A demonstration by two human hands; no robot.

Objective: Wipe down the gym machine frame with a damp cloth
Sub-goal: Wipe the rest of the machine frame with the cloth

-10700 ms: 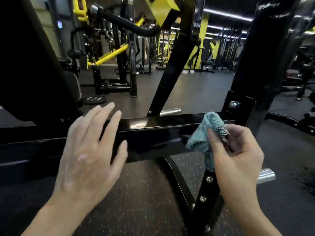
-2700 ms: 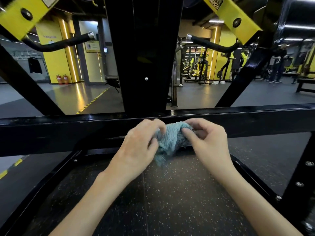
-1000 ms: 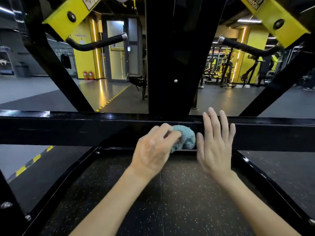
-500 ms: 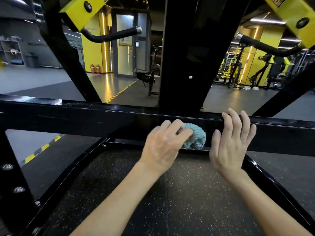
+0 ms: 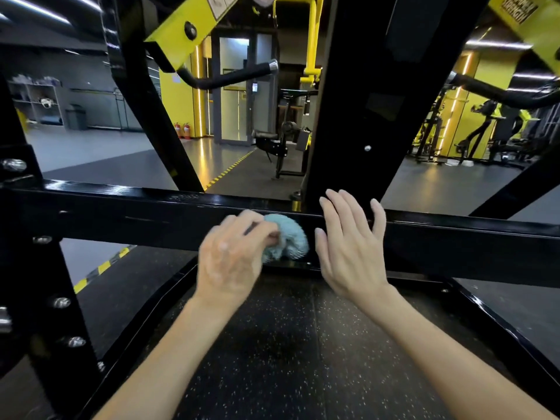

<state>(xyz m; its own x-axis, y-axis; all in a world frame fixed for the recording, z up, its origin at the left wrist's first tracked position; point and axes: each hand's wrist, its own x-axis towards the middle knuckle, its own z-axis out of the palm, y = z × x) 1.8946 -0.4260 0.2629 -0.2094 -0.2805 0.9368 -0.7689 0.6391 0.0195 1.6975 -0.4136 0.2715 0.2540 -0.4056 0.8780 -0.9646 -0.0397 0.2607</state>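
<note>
Leftward since a second ago: left hand (image 5: 231, 262) and cloth (image 5: 286, 237) along the crossbar (image 5: 121, 219).
Fingers bunch the cloth at frame centre; right hand (image 5: 348, 247) beside it, fingers spread wide.

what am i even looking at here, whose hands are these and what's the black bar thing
This is one picture from a camera worn on a person's head, looking forward and down at their own two bare hands in a gym. The black bar is a horizontal beam of a weight machine's frame. The left hand grips a bunched light blue cloth and presses it against the beam's front face. The right hand is open and empty, fingers spread, just right of the cloth. Below is speckled black rubber floor.
</note>
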